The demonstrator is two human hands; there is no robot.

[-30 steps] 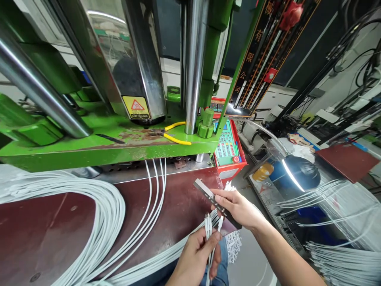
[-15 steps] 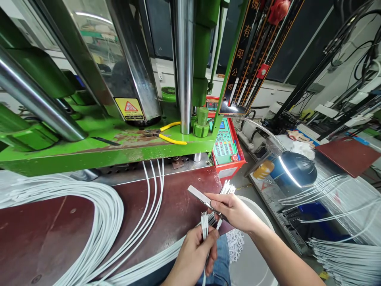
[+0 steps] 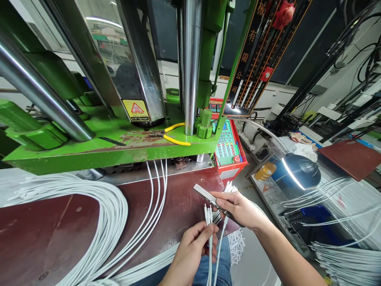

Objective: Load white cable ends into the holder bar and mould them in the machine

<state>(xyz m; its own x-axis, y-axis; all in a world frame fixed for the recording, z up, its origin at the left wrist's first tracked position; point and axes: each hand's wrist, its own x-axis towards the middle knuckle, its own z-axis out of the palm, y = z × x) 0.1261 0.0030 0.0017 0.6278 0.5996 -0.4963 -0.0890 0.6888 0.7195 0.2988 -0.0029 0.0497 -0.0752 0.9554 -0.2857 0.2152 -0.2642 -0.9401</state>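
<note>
From here I see the left hand (image 3: 199, 242) low and near the person's lap, reaching up and inward from the bottom edge, its thumb and forefinger pinched around a few white cables (image 3: 209, 222) whose ends point upward. Its other fingers curl in behind them.

The right hand (image 3: 238, 208) comes in from the lower right, forearm slanting up and to the left, wrist fairly straight, back of the hand toward me. Its thumb and forefinger are closed along a metal bar (image 3: 205, 193), which tilts down to the right and passes under the palm. The bar lies just above the cable ends, over the near right part of the dark red tabletop (image 3: 178, 198).

Beyond the hands, yellow-handled pliers (image 3: 175, 139) rest on the green press (image 3: 131, 153), and a thick coil of white cable (image 3: 110, 210) lies on the left.
</note>
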